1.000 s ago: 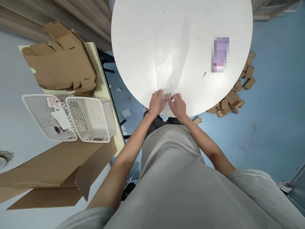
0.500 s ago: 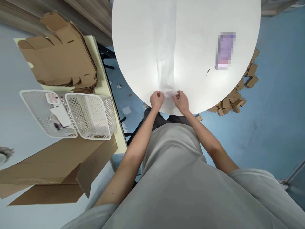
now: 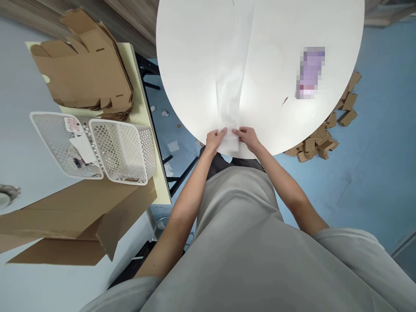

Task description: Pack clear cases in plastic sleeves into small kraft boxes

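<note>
Presently, the left hand (image 3: pixel 214 141) and right hand (image 3: pixel 249 138) pinch opposite sides of a long translucent white strip (image 3: pixel 230 93), thumbs on top, at the near edge of the round white table (image 3: pixel 185 65). A pixelated purple oblong (image 3: pixel 311 73) lies toward the right edge.

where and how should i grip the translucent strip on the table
Likely by both long edges at its near end, left hand from the left, right hand from the right: the translucent strip is long, narrow and flimsy-looking, its edges reachable from either side.
</note>
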The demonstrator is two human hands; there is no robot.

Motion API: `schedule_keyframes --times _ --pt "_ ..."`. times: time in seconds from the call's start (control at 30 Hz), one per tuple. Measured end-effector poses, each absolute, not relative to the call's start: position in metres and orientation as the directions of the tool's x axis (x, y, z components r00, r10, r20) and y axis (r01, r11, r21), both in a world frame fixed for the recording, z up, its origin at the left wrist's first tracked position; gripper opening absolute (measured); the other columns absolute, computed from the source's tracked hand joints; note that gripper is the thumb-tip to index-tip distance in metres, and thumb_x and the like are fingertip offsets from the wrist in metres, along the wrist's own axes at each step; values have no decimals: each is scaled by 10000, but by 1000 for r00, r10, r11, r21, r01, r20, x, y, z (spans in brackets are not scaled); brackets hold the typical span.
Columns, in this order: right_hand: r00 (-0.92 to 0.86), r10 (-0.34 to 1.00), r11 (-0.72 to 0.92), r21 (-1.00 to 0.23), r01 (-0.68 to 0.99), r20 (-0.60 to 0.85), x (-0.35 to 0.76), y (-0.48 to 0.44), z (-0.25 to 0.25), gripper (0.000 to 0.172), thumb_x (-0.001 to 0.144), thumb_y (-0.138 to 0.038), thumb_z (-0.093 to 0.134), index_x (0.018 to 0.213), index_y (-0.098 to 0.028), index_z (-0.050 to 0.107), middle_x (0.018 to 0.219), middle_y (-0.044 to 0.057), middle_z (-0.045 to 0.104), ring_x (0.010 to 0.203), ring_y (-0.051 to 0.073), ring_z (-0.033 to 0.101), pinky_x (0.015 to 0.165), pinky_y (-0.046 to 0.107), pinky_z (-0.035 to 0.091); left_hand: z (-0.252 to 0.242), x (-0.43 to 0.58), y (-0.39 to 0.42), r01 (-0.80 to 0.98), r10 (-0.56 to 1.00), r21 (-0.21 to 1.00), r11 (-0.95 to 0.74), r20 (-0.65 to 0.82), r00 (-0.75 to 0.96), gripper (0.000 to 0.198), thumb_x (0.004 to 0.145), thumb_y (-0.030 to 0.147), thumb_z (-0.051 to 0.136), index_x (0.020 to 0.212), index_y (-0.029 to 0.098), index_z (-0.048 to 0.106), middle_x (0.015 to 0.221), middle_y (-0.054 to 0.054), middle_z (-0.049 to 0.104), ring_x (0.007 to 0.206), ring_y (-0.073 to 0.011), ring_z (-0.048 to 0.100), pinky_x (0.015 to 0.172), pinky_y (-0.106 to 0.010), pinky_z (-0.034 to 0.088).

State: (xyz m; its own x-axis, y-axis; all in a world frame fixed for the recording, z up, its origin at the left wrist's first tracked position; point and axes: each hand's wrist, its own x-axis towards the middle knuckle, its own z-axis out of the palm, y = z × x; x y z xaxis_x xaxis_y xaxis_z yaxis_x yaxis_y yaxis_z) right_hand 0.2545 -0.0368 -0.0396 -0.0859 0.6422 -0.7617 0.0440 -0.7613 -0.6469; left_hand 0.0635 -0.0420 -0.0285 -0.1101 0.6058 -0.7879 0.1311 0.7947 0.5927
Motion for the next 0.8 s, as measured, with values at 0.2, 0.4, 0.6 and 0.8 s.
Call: schedule_keyframes --times 0.2,0.4,0.6,0.8 --pt "-323 887 -44 -755 654 -331 283 -45 -38 999 935 -835 775 1684 -220 530 1762 233 510 1587 438 571 1272 664 554 -30 69 -52 -32 488 500 865 -855 -175 547 883 520 920 650 223 524 630 48 477 631 -114 449 597 -249 353" --pt "-795 560 469 -702 535 -232 300 -48 -56 1011 990 -399 811 1839 -175 309 1913 213 288 1790 427 273 1404 678 363 -36 62 -53 154 502 481 863 -849 -164 460 963 413 845 681 227 534 636 18 479 687 -166 529 630 -280 426" --pt "-782 556 486 -654 580 -281 296 -43 -59 863 962 -60 529 1808 -171 398 1890 166 364 1780 371 322 1357 659 423 -33 59 -51 672 899 657 343 -437 -31 427 1003 351 776 1398 203 710 1511 -182 720 1540 -389 596 1244 -544 543" --pt "-787 546 507 -635 583 -287 298 -34 -52 765 990 -77 474 1753 -132 463 1832 172 480 1730 359 410 1342 604 466 -34 57 -37 681 798 732 1 -412 441 580 1049 176 508 1612 163 647 1726 -155 620 1680 -318 510 1432 -547 376"
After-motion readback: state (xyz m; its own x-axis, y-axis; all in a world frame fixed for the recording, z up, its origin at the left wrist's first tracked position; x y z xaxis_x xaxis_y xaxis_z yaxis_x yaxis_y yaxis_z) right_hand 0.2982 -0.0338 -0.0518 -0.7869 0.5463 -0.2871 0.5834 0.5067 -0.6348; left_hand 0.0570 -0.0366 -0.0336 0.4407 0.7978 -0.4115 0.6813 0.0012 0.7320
